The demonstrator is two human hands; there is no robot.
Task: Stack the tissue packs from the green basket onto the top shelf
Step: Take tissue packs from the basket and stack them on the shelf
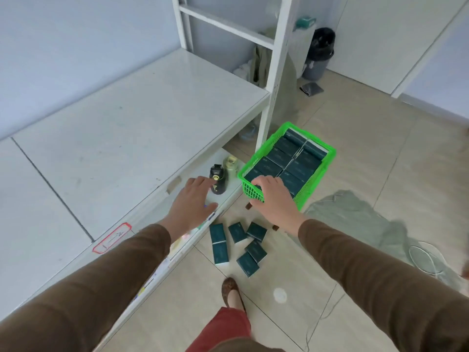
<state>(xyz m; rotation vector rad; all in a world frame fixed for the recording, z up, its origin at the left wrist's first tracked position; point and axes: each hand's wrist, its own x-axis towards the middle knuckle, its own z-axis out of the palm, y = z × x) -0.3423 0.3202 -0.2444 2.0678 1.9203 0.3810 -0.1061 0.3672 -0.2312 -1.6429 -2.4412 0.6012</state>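
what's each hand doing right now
Left hand: open, fingers relaxed, holding nothing.
Right hand: gripping the near rim of the green plastic basket.

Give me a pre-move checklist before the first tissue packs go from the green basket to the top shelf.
1. Right hand has hold of the green basket: ok, it grips the near corner rim.
2. Left hand free: ok, open, holding nothing.
3. Tissue packs in basket reachable: ok, rows exposed on top.
4. Top shelf has room: ok, surface bare.
5. Floor clear underfoot: not ok, loose packs on the floor lie ahead of the shoe.
6. Basket stably supported: cannot tell.
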